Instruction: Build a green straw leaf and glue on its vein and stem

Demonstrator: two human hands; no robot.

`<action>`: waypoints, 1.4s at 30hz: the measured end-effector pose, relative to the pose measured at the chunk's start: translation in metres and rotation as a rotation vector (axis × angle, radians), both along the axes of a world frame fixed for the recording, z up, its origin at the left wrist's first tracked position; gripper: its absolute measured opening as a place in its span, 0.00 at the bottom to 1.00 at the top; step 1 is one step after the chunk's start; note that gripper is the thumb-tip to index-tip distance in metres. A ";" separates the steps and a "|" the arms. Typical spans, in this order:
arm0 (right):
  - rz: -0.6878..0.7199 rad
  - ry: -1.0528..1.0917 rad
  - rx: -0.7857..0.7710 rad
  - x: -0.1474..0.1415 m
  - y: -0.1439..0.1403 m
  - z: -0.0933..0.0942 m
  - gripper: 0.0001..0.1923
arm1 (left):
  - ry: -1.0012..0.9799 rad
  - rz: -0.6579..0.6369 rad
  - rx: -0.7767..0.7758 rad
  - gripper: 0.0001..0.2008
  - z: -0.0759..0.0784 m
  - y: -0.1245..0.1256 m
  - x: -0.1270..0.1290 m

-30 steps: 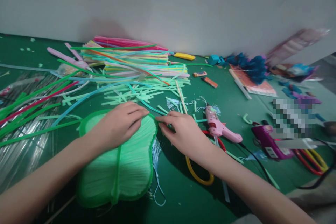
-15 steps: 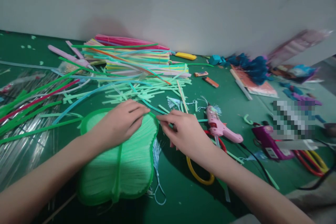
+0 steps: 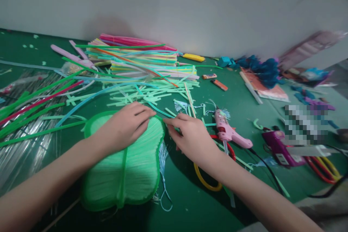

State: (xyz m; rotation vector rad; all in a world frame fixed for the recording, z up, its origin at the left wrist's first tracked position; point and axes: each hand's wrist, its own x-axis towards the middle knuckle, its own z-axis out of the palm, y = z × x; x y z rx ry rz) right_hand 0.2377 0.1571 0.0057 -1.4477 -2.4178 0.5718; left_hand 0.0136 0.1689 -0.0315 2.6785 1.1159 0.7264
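A green lobed panel that looks like a hand fan point(image 3: 138, 177) lies in front of me, with a pale, finely ribbed face, a darker fuzzy rim and a raised strip down the middle. Across its upper part rests my left hand point(image 3: 130, 125), fingers closed together and the tips on the top right rim. My right hand point(image 3: 189, 132) pinches at that same corner with thumb and forefinger, right beside the left fingertips. Whether it also grips a separate strip there is too small to make out. A light blue tassel point(image 3: 163, 156) pokes out along the panel's right side.
Behind the hands are cut pale green strips point(image 3: 127, 94) and bundled pipe cleaners point(image 3: 144, 58). To the right lie a pink glue gun point(image 3: 231, 134), yellow-and-red-handled scissors point(image 3: 208, 183) partly under my forearm, and a purple device point(image 3: 282, 150). Clear plastic wrapping point(image 3: 24, 159) covers the left side.
Both hands keep almost the same place on the panel's top right corner. The whole view has shifted very slightly.
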 end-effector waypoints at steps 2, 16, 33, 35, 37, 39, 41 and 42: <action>-0.002 0.000 -0.007 0.000 -0.001 0.000 0.16 | -0.001 0.000 -0.002 0.16 0.000 0.000 0.000; -0.019 0.037 -0.031 0.002 0.006 0.006 0.14 | 0.003 0.007 -0.007 0.16 0.001 -0.001 0.000; 0.026 0.105 0.123 0.003 -0.005 -0.004 0.14 | -0.014 0.026 -0.021 0.16 0.000 0.000 0.001; 0.038 0.091 0.123 0.003 -0.007 -0.007 0.14 | -0.010 0.022 -0.022 0.16 0.000 0.000 0.001; 0.045 0.078 0.122 0.003 -0.007 -0.010 0.14 | -0.009 0.018 -0.021 0.16 0.001 -0.001 0.001; 0.040 0.070 0.118 0.003 -0.007 -0.011 0.15 | -0.011 0.016 -0.018 0.16 0.001 -0.001 0.001; 0.025 0.059 0.113 0.002 -0.005 -0.012 0.15 | -0.012 0.017 -0.013 0.16 0.001 -0.001 0.001; 0.015 0.052 0.110 0.002 -0.005 -0.012 0.15 | -0.012 0.018 -0.011 0.16 0.001 -0.001 0.001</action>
